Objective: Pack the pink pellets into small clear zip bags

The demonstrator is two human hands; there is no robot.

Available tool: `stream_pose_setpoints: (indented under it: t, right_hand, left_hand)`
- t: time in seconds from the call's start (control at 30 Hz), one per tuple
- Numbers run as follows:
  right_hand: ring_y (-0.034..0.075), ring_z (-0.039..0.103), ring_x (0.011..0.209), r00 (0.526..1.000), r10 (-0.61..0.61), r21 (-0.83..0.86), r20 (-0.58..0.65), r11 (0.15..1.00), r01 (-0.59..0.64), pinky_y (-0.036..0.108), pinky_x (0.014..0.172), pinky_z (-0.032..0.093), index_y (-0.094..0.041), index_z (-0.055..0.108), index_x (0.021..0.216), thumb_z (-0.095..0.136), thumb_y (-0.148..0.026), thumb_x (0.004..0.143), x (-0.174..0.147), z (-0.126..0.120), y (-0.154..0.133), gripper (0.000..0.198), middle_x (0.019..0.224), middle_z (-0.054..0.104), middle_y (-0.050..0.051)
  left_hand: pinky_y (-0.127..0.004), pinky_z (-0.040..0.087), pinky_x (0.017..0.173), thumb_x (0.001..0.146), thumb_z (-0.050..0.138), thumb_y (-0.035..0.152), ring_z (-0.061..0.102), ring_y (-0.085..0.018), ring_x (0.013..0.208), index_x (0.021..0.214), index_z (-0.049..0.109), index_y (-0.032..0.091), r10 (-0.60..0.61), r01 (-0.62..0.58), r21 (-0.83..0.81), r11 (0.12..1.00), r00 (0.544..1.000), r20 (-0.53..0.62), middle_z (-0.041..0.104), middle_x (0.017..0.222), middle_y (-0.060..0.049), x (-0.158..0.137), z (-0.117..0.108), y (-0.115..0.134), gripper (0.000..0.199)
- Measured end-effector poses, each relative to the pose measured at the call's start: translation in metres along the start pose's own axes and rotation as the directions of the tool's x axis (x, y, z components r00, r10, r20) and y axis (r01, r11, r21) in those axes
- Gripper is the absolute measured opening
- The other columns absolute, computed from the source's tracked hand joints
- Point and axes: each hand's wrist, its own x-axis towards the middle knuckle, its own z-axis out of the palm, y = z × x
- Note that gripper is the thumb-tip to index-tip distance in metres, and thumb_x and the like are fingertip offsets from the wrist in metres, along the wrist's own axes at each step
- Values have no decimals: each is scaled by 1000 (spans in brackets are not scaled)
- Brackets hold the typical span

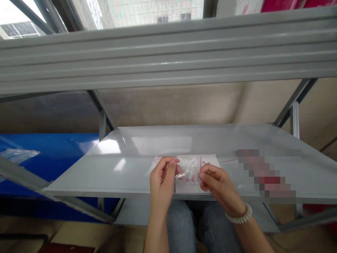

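A small clear zip-lock bag point(191, 165) with a red seal line is stretched between my hands, over a sheet of white paper point(212, 160) on the grey shelf. My right hand point(217, 181) pinches the bag at its red-lined end. At the opposite end, the fingers of my left hand point(163, 175) are closed on the clear plastic. Small pink round pieces point(193, 178) show at the bag; whether they lie inside it or beneath it I cannot tell. Another pink piece point(204, 162) lies on the paper near my right fingers. More clear plastic point(152, 165) lies beside my left hand.
The grey shelf point(126, 175) stands in a metal frame, with a thick upper beam point(168, 56) ahead. Pixelated items point(268, 179) lie on the right. A blue surface point(60, 168) on the left bears plastic bags point(19, 154). Pink boxes point(280, 5) sit above.
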Motion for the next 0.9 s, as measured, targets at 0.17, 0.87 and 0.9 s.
stream_pose_setpoints:
  t: [0.17, 0.87, 0.9]
  right_hand:
    - [10, 51, 50, 999, 40, 70, 20, 997, -41, 20, 47, 37, -16, 64, 66, 85, -40, 71, -3, -5, 0, 32, 56, 60, -1]
    - [6, 44, 47, 957, 119, -17, 265, 993, -118, 16, 40, 25, -17, 56, 69, 82, -40, 76, -21, 13, -9, 35, 58, 58, -3]
    - [7, 48, 48, 950, 123, -7, 287, 992, -126, 15, 40, 28, -17, 56, 69, 82, -40, 76, -21, 12, -10, 35, 58, 60, -2]
  left_hand:
    - [-25, 49, 58, 89, 57, 32, 62, -15, 63, 111, 62, 18, 73, -55, 157, 986, 991, -113, 70, 84, -3, -3, 3, 0, 27]
    - [-22, 30, 47, 90, 52, 41, 44, -11, 48, 59, 46, 20, -171, 143, 93, 985, 798, 577, 46, 51, 4, -21, 10, 21, 38]
    - [-21, 30, 47, 91, 50, 41, 45, -11, 47, 60, 48, 20, -190, 179, 79, 981, 776, 602, 49, 52, 3, -22, 10, 23, 37]
